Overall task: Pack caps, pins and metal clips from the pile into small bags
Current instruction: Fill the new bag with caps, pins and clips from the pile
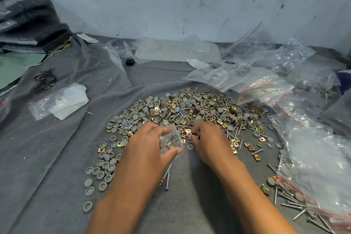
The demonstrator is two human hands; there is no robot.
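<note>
A small clear bag [171, 139] sits open in the left hand [150, 142]; grey caps, steel pins and brass clips form a pile [190, 112] just beyond both hands.

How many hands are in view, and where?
2. The left hand holds a small clear bag at the near edge of the pile; the right hand pinches a metal clip beside it.

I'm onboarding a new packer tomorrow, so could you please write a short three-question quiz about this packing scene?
1. True or false: the left hand holds a small clear bag.
2. What is the right hand picking from the pile: A) grey cap, B) metal clip, C) black tie?
3. Fill in: the parts lie on a grey ____.

Key: 1 true; 2 B; 3 cloth.
</note>
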